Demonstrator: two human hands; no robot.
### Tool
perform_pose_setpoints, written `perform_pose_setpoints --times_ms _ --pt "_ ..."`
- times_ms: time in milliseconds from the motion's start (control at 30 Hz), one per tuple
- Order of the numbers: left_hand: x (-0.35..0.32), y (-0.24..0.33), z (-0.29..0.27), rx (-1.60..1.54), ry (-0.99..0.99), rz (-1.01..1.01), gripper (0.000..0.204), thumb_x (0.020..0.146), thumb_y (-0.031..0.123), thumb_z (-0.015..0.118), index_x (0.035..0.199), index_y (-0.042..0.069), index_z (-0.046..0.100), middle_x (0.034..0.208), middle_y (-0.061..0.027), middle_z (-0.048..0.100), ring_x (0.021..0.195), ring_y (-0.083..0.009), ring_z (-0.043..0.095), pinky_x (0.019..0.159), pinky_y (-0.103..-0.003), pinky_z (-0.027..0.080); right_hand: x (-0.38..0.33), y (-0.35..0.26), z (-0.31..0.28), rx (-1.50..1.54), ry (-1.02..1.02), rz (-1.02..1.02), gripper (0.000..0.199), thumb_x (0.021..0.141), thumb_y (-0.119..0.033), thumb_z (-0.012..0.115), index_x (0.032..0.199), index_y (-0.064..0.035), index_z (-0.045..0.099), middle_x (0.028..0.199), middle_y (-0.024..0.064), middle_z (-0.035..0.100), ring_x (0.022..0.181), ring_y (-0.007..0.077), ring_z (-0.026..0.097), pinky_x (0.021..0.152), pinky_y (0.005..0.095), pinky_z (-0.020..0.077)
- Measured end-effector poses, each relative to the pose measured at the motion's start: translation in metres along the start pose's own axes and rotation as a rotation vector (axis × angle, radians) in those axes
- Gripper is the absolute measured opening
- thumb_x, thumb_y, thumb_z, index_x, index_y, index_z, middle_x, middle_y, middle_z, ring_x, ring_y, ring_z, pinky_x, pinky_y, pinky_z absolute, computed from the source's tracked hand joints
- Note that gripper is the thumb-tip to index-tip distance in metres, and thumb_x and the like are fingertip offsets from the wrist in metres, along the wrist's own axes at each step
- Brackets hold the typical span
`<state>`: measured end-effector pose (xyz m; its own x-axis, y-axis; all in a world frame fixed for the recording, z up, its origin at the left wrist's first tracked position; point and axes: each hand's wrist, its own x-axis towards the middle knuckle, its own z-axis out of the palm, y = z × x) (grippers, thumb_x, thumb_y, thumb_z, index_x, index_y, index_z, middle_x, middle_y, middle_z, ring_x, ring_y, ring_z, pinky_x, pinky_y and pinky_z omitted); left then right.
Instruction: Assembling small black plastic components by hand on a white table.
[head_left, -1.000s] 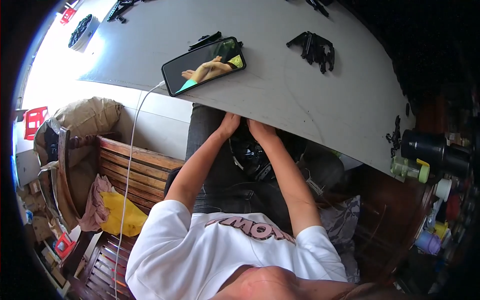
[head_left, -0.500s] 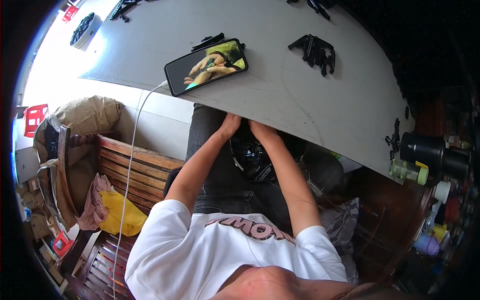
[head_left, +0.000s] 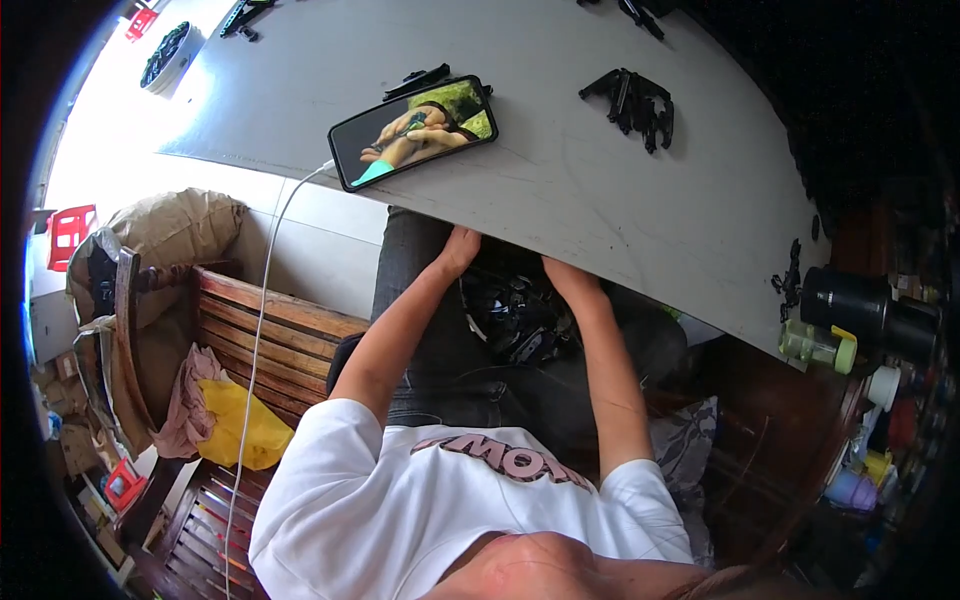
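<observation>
Both my hands reach under the near edge of a grey table (head_left: 560, 190). My left hand (head_left: 460, 248) and my right hand (head_left: 568, 278) are at either side of a black bag of small black parts (head_left: 515, 318) that lies on my lap. Their fingers are hidden by the table edge, so any hold on the bag or a part cannot be made out. On the table above my left hand lies a phone (head_left: 412, 132) with a lit screen and a white cable (head_left: 262, 330) plugged in.
Small black plastic parts (head_left: 632, 100) lie in a pile on the table at the right, more behind the phone (head_left: 418, 80). A wooden bench (head_left: 270, 340) with a yellow cloth (head_left: 240, 425) stands at my left. A green bottle (head_left: 815, 345) and a black flask (head_left: 860, 305) stand at the right.
The view has shifted slightly; the picture on the phone screen has changed. My hands stay at the bag under the table edge.
</observation>
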<state>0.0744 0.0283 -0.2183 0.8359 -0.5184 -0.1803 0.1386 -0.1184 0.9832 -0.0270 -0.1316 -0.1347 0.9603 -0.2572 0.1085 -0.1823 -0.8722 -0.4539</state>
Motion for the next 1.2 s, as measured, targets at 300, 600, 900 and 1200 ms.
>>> perform_pose_setpoints --times_ms 300,600,900,1200 --pt "0.003 0.004 0.005 0.119 -0.040 0.075 0.043 0.094 0.027 0.038 0.122 -0.006 0.044 0.127 -0.0204 0.047 0.121 -0.0301 0.038 0.101 -0.033 0.027 -0.034 0.065 0.017 -0.134 0.110 -0.152 0.033 0.084 -0.021 0.054 0.113 -0.0055 0.055 0.116 0.0161 0.055 0.107 0.0378 0.049 0.091 0.0428 0.0388" --pt "-0.001 0.009 0.001 0.053 0.022 0.011 0.042 0.094 0.026 0.040 0.120 -0.005 0.046 0.124 -0.0195 0.049 0.119 -0.0278 0.040 0.100 -0.033 0.029 -0.017 0.005 -0.018 -0.001 -0.057 0.136 0.035 0.083 -0.022 0.055 0.112 -0.0036 0.055 0.114 0.0172 0.056 0.107 0.0375 0.049 0.091 0.0427 0.0390" --pt "0.001 0.010 0.005 0.077 0.013 0.039 0.040 0.092 0.025 0.040 0.117 -0.005 0.050 0.120 -0.0203 0.053 0.116 -0.0287 0.045 0.097 -0.034 0.033 0.032 -0.038 0.023 0.179 0.028 -0.061 0.029 0.080 -0.017 0.057 0.105 -0.0017 0.056 0.104 0.0199 0.057 0.099 0.0370 0.052 0.083 0.0431 0.0416" --pt "-0.006 0.025 0.002 0.005 0.039 0.020 0.038 0.092 0.023 0.039 0.114 -0.005 0.052 0.117 -0.0203 0.055 0.114 -0.0287 0.047 0.096 -0.035 0.035 0.027 -0.035 0.053 0.216 -0.063 0.022 0.032 0.077 -0.008 0.057 0.108 -0.0015 0.051 0.102 0.0208 0.055 0.094 0.0380 0.052 0.080 0.0441 0.0420"
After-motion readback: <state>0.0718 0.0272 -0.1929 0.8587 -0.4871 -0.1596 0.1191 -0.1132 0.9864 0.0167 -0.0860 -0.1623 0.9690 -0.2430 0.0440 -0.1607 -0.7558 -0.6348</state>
